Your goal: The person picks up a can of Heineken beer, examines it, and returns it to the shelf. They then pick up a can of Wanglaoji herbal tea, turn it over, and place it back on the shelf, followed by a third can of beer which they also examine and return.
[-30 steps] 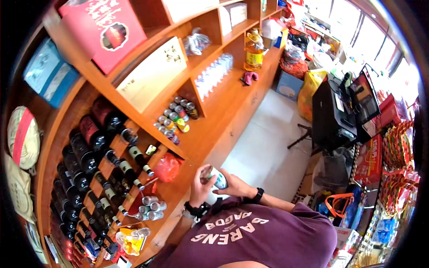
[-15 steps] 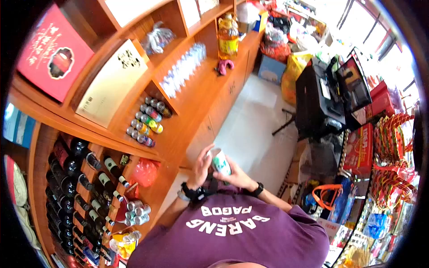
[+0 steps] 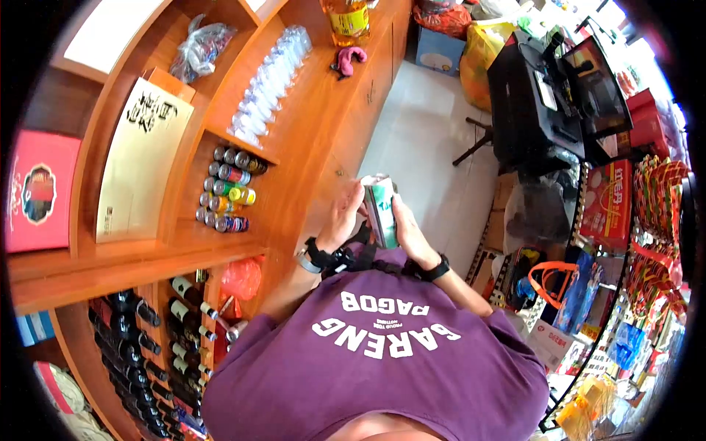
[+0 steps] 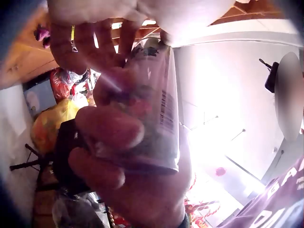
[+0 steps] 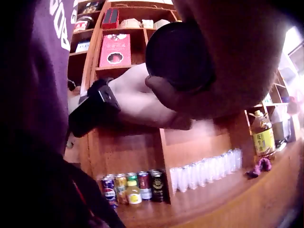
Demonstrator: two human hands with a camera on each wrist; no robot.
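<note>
A white and green drink can (image 3: 384,213) stands tilted between the two hands, in front of the purple shirt. My right hand (image 3: 413,234) grips it, fingers curled round its side in the left wrist view, where the can (image 4: 152,142) shows a barcode. In the right wrist view the round end of the can (image 5: 173,54) appears dark above the right thumb. My left hand (image 3: 341,215) is at the other side of the can, its fingers fairly straight and blurred, close by the upper end. Black bands circle both wrists.
Wooden shelving on the left holds several small cans (image 3: 222,187), clear plastic bottles (image 3: 268,88), a cream gift box (image 3: 143,162) and wine bottles (image 3: 184,316). A black desk with a monitor (image 3: 596,81) stands to the right. Pale floor tiles (image 3: 419,125) lie ahead.
The head view has shifted, so the shelves sit differently. The can has turned in the right hand and shows another side. The left hand's fingers have moved from round the can's top to beside it.
</note>
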